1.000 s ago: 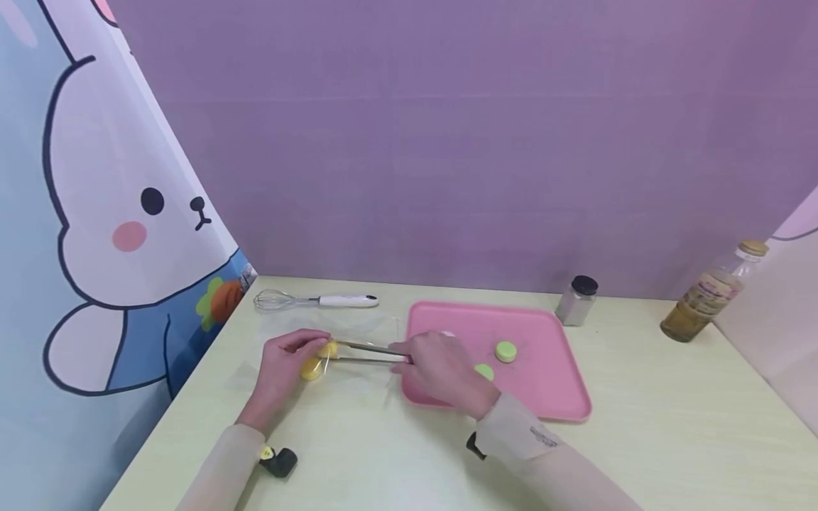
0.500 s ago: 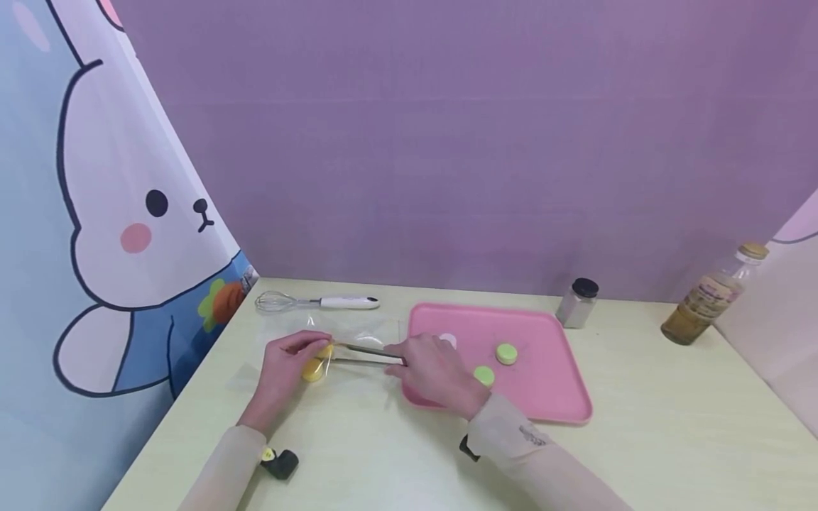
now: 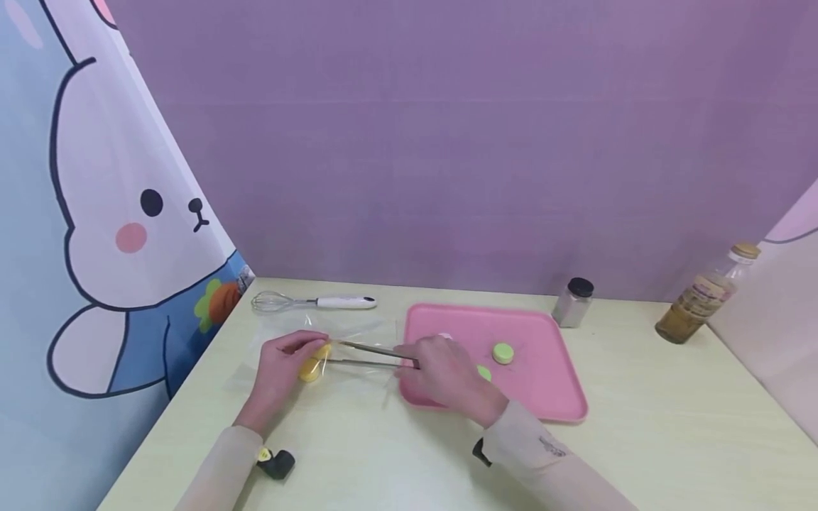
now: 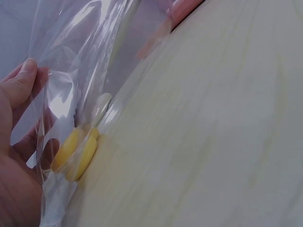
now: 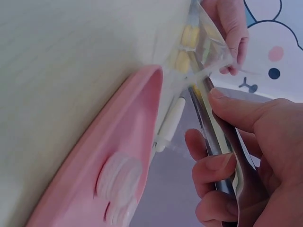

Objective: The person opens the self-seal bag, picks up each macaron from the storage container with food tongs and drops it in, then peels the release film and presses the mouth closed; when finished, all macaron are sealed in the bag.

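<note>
My left hand point(image 3: 281, 372) pinches the edge of a clear plastic bag point(image 4: 71, 71) between thumb and fingers and lifts its mouth. Yellow macarons point(image 4: 86, 158) lie low inside the bag, next to the left fingers. With my right hand point(image 3: 447, 372) I grip metal tongs point(image 5: 208, 123), thumb on one arm and fingers curled around the other. The tong arms point(image 3: 371, 348) reach left into the bag's mouth, toward the macarons. Whether their tips touch a macaron is hard to tell through the shiny film.
A pink tray point(image 3: 549, 390) sits under and beyond my right hand, with green macarons point(image 3: 503, 353) and pale pink macarons point(image 5: 120, 177) on it. A whisk point(image 3: 313, 303) lies behind the bag. A black-lidded jar point(image 3: 573, 303) and a corked bottle point(image 3: 703, 298) stand at the back right.
My right hand and the tongs move slightly left, then back to the right, the arms still inside the bag. My left hand keeps its pinch on the bag, almost still.
</note>
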Available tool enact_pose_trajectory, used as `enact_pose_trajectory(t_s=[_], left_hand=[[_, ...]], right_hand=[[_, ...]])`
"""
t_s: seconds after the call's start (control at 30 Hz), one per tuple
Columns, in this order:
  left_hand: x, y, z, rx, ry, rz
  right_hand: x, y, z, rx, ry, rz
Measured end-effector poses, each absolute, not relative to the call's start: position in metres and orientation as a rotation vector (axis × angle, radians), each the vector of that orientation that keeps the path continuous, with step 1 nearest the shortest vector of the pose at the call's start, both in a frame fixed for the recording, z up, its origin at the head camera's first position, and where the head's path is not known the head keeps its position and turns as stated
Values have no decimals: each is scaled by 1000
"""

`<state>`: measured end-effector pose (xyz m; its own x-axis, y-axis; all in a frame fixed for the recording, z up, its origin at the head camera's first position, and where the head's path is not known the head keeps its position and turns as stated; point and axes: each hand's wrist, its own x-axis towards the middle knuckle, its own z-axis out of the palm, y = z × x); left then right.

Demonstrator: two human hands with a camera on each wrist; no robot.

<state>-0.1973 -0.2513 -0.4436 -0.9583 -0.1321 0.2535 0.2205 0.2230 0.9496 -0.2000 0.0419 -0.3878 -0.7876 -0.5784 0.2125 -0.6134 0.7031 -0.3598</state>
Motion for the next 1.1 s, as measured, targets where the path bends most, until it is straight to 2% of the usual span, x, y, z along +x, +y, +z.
enact_pose_trajectory(t_s=[0.77, 1.1], left_hand=[[-197, -254, -444, -66, -2262, -1800], [-197, -253, -443, -55, -2275, -1794]], right_hand=[[-147, 146, -378, 844, -2735, 617], [-121, 198, -380, 657, -2715, 539]])
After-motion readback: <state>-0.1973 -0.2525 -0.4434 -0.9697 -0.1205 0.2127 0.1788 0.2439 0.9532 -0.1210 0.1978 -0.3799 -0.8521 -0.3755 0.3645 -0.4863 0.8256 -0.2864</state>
